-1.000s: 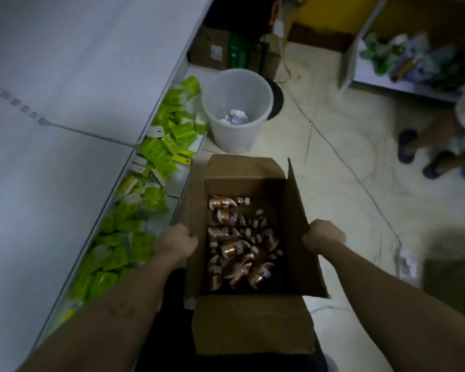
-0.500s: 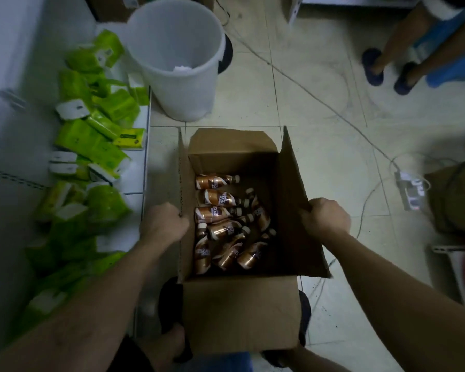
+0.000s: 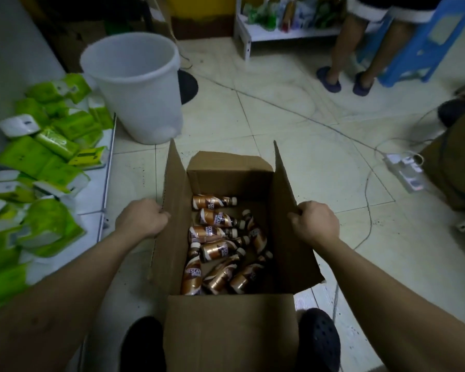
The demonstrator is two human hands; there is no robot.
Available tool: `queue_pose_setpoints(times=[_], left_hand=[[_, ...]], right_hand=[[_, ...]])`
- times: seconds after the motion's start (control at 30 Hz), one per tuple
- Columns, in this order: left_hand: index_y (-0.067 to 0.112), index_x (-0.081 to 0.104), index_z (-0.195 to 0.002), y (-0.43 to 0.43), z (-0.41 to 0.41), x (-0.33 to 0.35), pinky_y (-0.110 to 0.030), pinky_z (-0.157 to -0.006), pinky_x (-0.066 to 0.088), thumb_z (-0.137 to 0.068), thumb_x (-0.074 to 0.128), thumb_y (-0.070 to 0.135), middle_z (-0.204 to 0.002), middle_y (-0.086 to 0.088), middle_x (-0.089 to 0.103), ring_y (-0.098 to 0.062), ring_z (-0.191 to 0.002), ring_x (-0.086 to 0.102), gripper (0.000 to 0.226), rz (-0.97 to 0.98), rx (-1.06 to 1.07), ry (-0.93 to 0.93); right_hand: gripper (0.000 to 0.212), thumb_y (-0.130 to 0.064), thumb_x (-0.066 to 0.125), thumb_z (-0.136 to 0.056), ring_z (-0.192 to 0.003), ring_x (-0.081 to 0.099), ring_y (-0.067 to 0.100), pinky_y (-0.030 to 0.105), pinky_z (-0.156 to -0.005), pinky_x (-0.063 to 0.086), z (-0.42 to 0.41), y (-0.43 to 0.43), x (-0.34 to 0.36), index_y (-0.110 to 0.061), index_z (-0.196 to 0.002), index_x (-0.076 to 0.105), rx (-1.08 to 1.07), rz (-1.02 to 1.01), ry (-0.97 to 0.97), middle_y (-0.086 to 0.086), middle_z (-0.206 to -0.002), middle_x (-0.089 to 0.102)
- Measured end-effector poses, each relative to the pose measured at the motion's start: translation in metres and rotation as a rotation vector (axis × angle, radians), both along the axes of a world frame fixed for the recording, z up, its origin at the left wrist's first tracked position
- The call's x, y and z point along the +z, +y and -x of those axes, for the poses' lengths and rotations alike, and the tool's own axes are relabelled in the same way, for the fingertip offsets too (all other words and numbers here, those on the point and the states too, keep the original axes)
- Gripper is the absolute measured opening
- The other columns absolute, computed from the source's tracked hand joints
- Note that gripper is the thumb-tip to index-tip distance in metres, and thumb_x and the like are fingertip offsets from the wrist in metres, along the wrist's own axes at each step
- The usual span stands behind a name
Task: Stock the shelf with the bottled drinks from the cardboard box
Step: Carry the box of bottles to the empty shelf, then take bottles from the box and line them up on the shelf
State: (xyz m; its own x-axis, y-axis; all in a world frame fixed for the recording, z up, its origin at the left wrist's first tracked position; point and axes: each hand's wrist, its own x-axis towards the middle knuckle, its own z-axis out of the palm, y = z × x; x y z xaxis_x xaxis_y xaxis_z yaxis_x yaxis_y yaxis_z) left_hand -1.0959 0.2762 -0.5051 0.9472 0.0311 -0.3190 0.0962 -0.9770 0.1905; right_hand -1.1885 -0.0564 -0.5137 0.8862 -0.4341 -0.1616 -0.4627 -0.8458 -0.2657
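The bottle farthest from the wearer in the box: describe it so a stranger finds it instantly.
Find the open cardboard box near the white bucket. Of the brown bottles inside, take the farthest bottle, nearest the box's far wall. It lies crosswise, cap right, with only bare cardboard beyond it.

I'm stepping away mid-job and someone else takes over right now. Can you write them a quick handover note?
Left hand grips the left flap of the open brown cardboard box; right hand grips its right flap.
Brown-and-copper bottled drinks lie loose on their sides inside the box.
Done: nothing; no bottle shows on the white shelf at the left, which holds green packets.
Left: move every bottle to the shelf.
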Motion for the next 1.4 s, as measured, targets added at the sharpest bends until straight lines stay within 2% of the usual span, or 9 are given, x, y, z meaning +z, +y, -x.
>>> queue_pose_setpoints(times=[0.33,0.43,0.53,0.7,0.8,0.87,1.0,1.17,1.4], left_hand=[[0.008,0.054,-0.105,0.037,0.057,-0.029,-0.039,-0.069,0.045,-0.088,0.062,0.026,-0.104,-0.020,0.061,-0.038,-0.094,0.059,0.027,-0.016,0.144,-0.153],[0.005,0.048,-0.109,0.063,0.063,-0.048,-0.046,-0.075,0.046,-0.079,0.060,0.008,-0.105,-0.023,0.057,-0.040,-0.098,0.055,0.033,-0.220,0.040,-0.240],[0.006,0.052,-0.111,0.081,0.069,-0.079,-0.046,-0.079,0.045,-0.074,0.061,0.009,-0.105,-0.022,0.056,-0.038,-0.099,0.051,0.039,-0.355,-0.089,-0.157],[0.018,0.051,-0.126,0.049,0.074,-0.109,-0.041,-0.091,0.044,-0.086,0.059,0.038,-0.121,-0.010,0.056,-0.028,-0.111,0.051,0.045,-0.177,-0.162,-0.034],[0.025,0.048,-0.131,0.006,0.074,-0.122,-0.035,-0.094,0.042,-0.087,0.059,0.035,-0.131,0.000,0.050,-0.019,-0.119,0.046,0.047,-0.009,-0.262,-0.050],[0.029,0.044,-0.134,-0.022,0.079,-0.131,-0.033,-0.094,0.043,-0.087,0.060,0.032,-0.134,0.003,0.046,-0.016,-0.120,0.046,0.050,0.140,-0.293,0.045],[0.016,0.038,-0.140,-0.055,0.090,-0.167,-0.041,-0.100,0.041,-0.079,0.070,0.042,-0.134,-0.009,0.044,-0.027,-0.122,0.045,0.073,0.350,0.121,0.310],[0.001,0.004,-0.149,-0.067,0.102,-0.218,-0.044,-0.107,0.035,-0.071,0.079,0.038,-0.150,-0.019,0.021,-0.033,-0.135,0.031,0.114,0.293,0.424,0.527],[0.011,0.035,-0.137,-0.067,0.094,-0.240,-0.034,-0.095,0.044,-0.074,0.076,0.034,-0.136,-0.015,0.035,-0.026,-0.122,0.040,0.079,-0.113,0.161,0.413]], right_hand=[[0.032,-0.016,0.047,-0.091,-0.087,0.060,0.028,0.038,-0.068,0.044,0.076,0.003,-0.035,-0.010,-0.122,0.042,-0.290,-0.082,0.220,0.009,-0.098,0.059],[0.041,-0.018,0.048,-0.089,-0.094,0.059,0.030,0.044,-0.079,0.048,0.069,-0.004,-0.049,-0.007,-0.128,0.039,-0.363,-0.036,0.186,0.010,-0.106,0.057],[0.067,-0.026,0.037,-0.093,-0.133,0.033,0.040,0.056,-0.103,0.033,0.080,-0.013,-0.074,-0.011,-0.151,0.007,-0.236,0.340,0.375,0.023,-0.151,0.026],[0.078,-0.036,0.048,-0.089,-0.144,0.009,0.043,0.062,-0.114,0.008,0.069,0.017,-0.098,-0.018,-0.152,0.006,0.120,0.430,0.441,0.022,-0.158,0.007],[0.075,-0.041,0.050,-0.090,-0.145,0.010,0.038,0.053,-0.116,0.006,0.043,0.065,-0.109,-0.021,-0.152,0.012,0.305,0.296,0.315,0.018,-0.159,0.011],[0.069,-0.038,0.053,-0.090,-0.138,0.028,0.033,0.047,-0.114,0.024,0.038,0.091,-0.117,-0.022,-0.149,0.022,0.311,0.150,0.232,0.016,-0.153,0.028],[0.050,-0.033,0.053,-0.092,-0.111,0.055,0.026,0.038,-0.085,0.050,0.029,0.113,-0.143,-0.022,-0.138,0.036,-0.017,-0.424,0.425,0.012,-0.136,0.044],[0.051,-0.030,0.062,-0.087,-0.106,0.059,0.026,0.041,-0.089,0.053,0.029,0.107,-0.196,-0.015,-0.132,0.044,-0.172,-0.592,0.704,0.010,-0.125,0.057],[0.068,-0.034,0.061,-0.090,-0.112,0.058,0.037,0.048,-0.088,0.053,0.019,0.114,-0.246,-0.005,-0.142,0.029,-0.602,-0.719,0.690,0.019,-0.133,0.052]])
